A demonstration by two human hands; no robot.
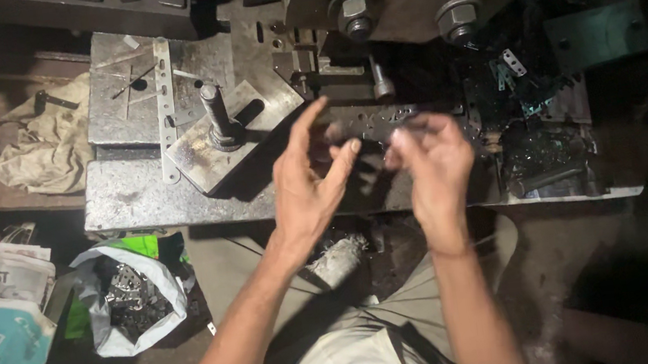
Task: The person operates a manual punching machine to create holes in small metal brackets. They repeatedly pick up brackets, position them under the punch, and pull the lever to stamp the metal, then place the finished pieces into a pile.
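Forearms, nearest the lens, rising from the lap. White sack (pixel 120 302) of small metal parts, on the floor lower left; printed sacks beside it. Steel press surface (pixel 137 201) with upright bolt (pixel 215 117) on a tilted plate; rag (pixel 48 150) at its left. Dark perforated metal strip (pixel 371 125), blurred, held above the surface. Right hand (pixel 435 162): fingertips pinching the strip's right end. Left hand (pixel 304 184): fingers spread loose, tips at the strip's left end; contact unclear.

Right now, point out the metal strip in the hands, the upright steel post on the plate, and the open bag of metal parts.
metal strip (pixel 382 121), head view, middle of strip
steel post (pixel 215 115), head view, shaft
bag (pixel 159 305), head view, white rim
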